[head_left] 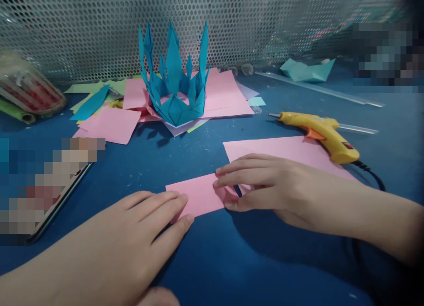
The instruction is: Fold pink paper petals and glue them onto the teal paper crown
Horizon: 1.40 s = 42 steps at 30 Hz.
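Note:
A small pink paper rectangle [202,192] lies on the blue table between my hands, and its right end bends up a little. My left hand [145,231] rests its outstretched fingers flat on the paper's left end, with the thumb tucked low at the frame's bottom. At the other end my right hand [265,182] grips the paper between fingertips and thumb. Under and behind the right hand is a larger pink sheet [278,149]. A yellow glue gun [314,125] with an orange trigger lies on that sheet's far edge, a clear glue stick in its back.
A blue folded-paper crown [175,94] stands at the back on pink sheets [228,94]. A blurred-out device [62,191] lies left, near a clear jar [31,85]. A teal folded paper [308,71] and a long clear stick [324,90] lie back right, before a perforated metal screen [248,23].

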Each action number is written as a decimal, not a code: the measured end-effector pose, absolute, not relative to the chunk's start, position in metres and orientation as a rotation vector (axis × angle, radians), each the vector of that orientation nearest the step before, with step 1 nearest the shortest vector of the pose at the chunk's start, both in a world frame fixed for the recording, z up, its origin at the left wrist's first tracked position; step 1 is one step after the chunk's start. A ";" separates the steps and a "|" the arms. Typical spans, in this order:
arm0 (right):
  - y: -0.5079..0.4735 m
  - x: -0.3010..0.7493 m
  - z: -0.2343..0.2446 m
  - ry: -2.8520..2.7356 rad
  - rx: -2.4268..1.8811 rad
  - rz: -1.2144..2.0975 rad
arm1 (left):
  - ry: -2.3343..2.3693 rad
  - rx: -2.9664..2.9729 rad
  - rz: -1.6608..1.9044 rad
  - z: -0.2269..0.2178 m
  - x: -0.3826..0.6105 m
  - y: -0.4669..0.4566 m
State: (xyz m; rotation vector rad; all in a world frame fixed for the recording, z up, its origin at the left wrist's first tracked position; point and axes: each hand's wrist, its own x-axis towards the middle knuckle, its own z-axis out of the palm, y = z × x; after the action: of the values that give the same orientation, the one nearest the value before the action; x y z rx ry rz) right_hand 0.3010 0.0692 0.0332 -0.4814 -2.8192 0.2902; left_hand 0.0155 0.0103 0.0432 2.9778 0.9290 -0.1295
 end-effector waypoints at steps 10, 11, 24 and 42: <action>0.073 0.302 0.031 -2.682 -0.548 0.475 | 0.939 2.950 0.001 0.038 0.021 0.015; 0.073 0.303 0.029 -2.683 -0.546 0.483 | 0.914 2.975 0.013 0.037 0.021 0.016; 0.052 0.282 0.015 -2.464 -0.921 0.516 | 0.872 2.983 -0.033 0.028 0.014 0.015; 0.051 0.279 0.012 -2.373 -0.976 0.675 | 0.914 3.037 -0.091 0.029 0.019 0.015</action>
State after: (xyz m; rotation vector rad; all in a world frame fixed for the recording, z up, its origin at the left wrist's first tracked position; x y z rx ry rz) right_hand 0.2793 0.0505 0.0118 -0.9759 -2.3725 0.6754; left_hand 0.0193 0.0150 0.0291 3.0371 0.9138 -0.0913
